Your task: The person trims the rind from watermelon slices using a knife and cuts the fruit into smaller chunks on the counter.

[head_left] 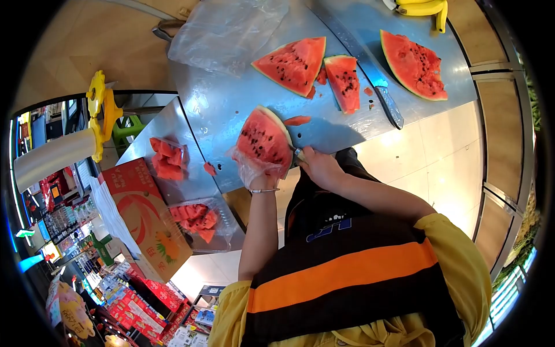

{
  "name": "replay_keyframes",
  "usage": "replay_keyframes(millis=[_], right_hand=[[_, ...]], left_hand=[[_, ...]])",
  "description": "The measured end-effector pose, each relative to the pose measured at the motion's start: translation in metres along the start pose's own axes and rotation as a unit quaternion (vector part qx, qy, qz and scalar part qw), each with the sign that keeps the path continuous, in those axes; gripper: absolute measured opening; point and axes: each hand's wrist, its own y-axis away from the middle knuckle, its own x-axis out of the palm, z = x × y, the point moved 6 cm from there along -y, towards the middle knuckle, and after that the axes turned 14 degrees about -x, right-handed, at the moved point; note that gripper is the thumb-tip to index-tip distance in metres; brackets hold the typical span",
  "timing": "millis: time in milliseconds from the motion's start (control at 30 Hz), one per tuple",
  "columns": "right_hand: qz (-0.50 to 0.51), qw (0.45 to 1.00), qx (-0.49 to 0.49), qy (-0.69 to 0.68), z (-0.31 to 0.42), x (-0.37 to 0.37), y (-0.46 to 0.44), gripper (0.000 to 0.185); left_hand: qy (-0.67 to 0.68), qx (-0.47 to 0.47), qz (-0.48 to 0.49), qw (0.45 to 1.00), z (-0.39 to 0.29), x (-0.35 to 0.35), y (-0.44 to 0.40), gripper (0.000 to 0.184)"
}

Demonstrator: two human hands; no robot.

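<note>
On the metal counter (pixel 214 133), a watermelon wedge (pixel 263 136) rests with its red, seeded flesh up. My left hand (pixel 263 175), in a clear plastic glove, is closed around its near end. Beside the rind, my bare right hand (pixel 321 169) is wrapped around the handle of a small knife (pixel 299 154); its blade is mostly hidden by the wedge. Farther back lie a large watermelon wedge (pixel 293 63), a narrower watermelon piece (pixel 343 82) and another watermelon wedge (pixel 413 65). A long knife (pixel 361 58) with a dark handle lies between the last two.
Cut watermelon chunks fill a clear bag (pixel 169 158) and a clear tray (pixel 198 220) at the left. A crumpled plastic bag (pixel 228 34) lies at the back; bananas (pixel 425 8) sit at the far right. A cardboard box (pixel 144 214) stands beyond the left edge.
</note>
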Motion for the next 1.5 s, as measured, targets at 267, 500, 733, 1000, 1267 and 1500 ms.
replay_keyframes(millis=[267, 500, 733, 1000, 1267, 1500], right_hand=[[0.113, 0.918, 0.156, -0.346, -0.001, 0.007, 0.006, 0.033], [0.025, 0.976, 0.057, -0.207, -0.005, 0.018, 0.018, 0.031], [0.112, 0.899, 0.2, -0.372, 0.007, 0.02, 0.024, 0.032], [0.017, 0.996, 0.059, -0.067, -0.008, 0.005, 0.019, 0.031], [-0.048, 0.993, -0.008, -0.107, -0.007, -0.051, 0.059, 0.031], [0.055, 0.989, 0.074, -0.118, 0.009, -0.098, 0.01, 0.022]], left_hand=[[0.135, -0.082, 0.04, 0.987, -0.023, 0.041, 0.033, 0.043], [0.123, -0.075, 0.033, 0.989, -0.013, 0.031, 0.02, 0.059], [0.078, -0.053, -0.005, 0.995, -0.016, 0.029, 0.02, 0.072], [0.133, -0.032, 0.115, 0.984, -0.022, 0.058, 0.039, 0.072], [0.187, -0.123, 0.138, 0.965, -0.024, 0.078, 0.048, 0.065], [-0.26, 0.064, -0.107, 0.958, 0.003, 0.0, -0.016, 0.093]])
